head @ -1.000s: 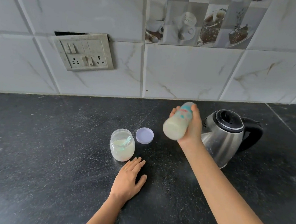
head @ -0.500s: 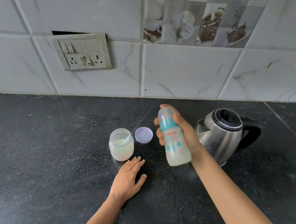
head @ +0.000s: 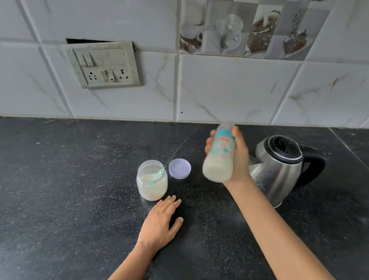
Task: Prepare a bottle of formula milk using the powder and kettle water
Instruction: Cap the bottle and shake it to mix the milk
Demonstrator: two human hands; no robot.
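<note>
Your right hand (head: 238,157) is up off the counter (head: 43,191), fingers and thumb wrapped tight around the feeding bottle (head: 219,156), and there's the bottle in the air, tilted with its base toward you and its top leaning away toward the tiled wall (head: 232,89). Pale milk sits in the lower part of the bottle; the top is blurred, so you can't make out its cap or teat clearly. Your left hand (head: 159,223) lies flat on the counter, palm down, fingers straight and close together, thumb spread out to the side, a ring showing on one finger, gripping nothing. Just beyond its fingertips stands the open powder jar (head: 152,180), upright, partly filled with pale powder, a light green scoop (head: 157,175) leaning inside it. Its lilac lid (head: 179,168) rests flat on the counter just beside the jar, on the side nearer the back edge. The steel kettle (head: 278,169) stands toward the counter's right side, black lid down, black handle pointing right, right behind your raised hand. On the wall above the back edge, a grey switchboard (head: 103,65) hangs crooked.
</note>
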